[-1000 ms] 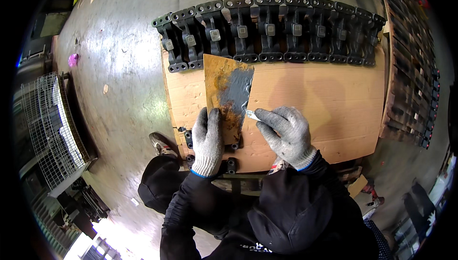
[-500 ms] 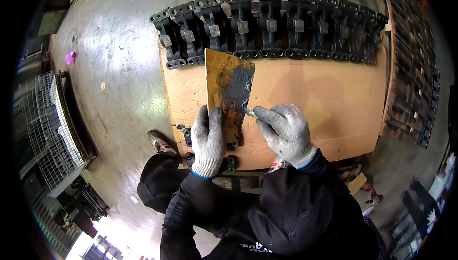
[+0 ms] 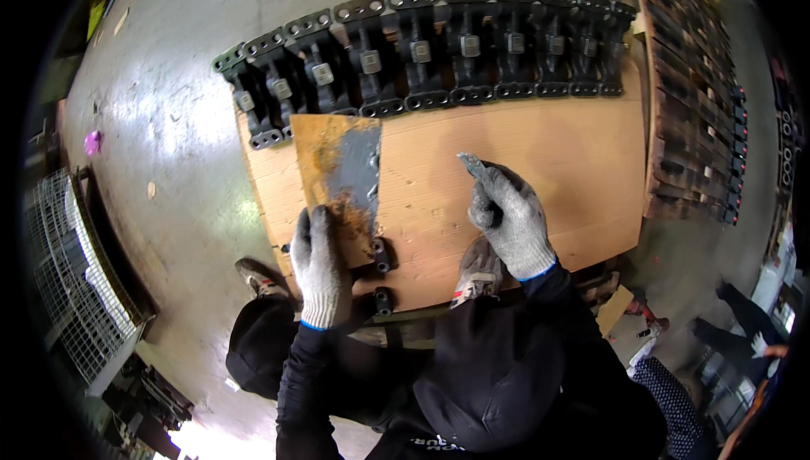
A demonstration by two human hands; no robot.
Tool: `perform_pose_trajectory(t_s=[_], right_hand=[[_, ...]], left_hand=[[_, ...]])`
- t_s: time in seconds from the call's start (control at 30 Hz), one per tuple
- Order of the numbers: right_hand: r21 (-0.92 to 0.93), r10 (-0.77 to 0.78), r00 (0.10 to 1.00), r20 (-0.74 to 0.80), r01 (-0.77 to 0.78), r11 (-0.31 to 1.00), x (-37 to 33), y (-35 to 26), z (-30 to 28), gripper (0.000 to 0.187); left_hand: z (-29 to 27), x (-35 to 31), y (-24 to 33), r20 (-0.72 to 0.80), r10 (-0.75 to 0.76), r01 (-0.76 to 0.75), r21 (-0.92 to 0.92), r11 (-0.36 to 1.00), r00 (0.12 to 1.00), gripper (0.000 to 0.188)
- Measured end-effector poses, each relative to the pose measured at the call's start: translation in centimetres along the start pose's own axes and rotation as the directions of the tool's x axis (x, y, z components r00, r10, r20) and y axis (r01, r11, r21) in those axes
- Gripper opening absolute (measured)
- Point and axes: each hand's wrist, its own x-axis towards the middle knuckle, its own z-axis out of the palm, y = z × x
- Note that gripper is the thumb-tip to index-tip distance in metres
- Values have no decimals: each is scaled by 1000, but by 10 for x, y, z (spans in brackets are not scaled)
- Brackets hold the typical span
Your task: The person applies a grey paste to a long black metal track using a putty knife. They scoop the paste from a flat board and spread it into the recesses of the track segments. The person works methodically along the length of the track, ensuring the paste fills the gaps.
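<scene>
My left hand [image 3: 319,270], in a grey knit glove, grips the lower end of a flat, stained brown board [image 3: 314,152]. Grey paste [image 3: 354,165] is smeared along the board's right side. Apart from it, to the right, my gloved right hand [image 3: 515,219] is closed around a small flat tool [image 3: 472,166] coated in grey; its exact kind is hard to make out. Its tip points up and left over the cardboard [image 3: 574,165]. Two small black metal parts [image 3: 384,300] lie beside the board's lower end.
A row of black metal track links [image 3: 420,52] spans the cardboard's far side. Slatted wooden pallets [image 3: 692,105] stand at right, a wire mesh basket [image 3: 76,274] at left. My shoe [image 3: 479,270] is at the near edge. Another person's dark-clad legs [image 3: 734,325] show at far right.
My right hand has lifted the tool away from the board's edge and turned its tip upward. The board and left hand have shifted left in view, and the whole view has moved too.
</scene>
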Motion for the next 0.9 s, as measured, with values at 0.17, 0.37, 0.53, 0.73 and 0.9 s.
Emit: perform_pose_trajectory(t_s=[0.17,0.37,0.53,0.73,0.9], right_hand=[[132,-21,1000,-23,24,991,7,2,-22,38],[-100,-434,852,-294,424,900,27,-2,-73,30],[-665,-832,470,-294,525,532,63,-33,-130,27],[-964,-978,204,-49,245,99,112,-83,-180,28],[-992,-989,146,-19,122,37,170,-103,-217,31]], left_hand=[[5,-4,5,-52,23,-16,144,989,998,36],[-33,11,-35,155,384,-401,564,722,910,28],[-56,19,-46,376,520,-568,775,276,766,44],[-48,23,-52,173,397,-410,636,654,901,45],[-47,20,-52,138,321,-331,640,693,937,47]])
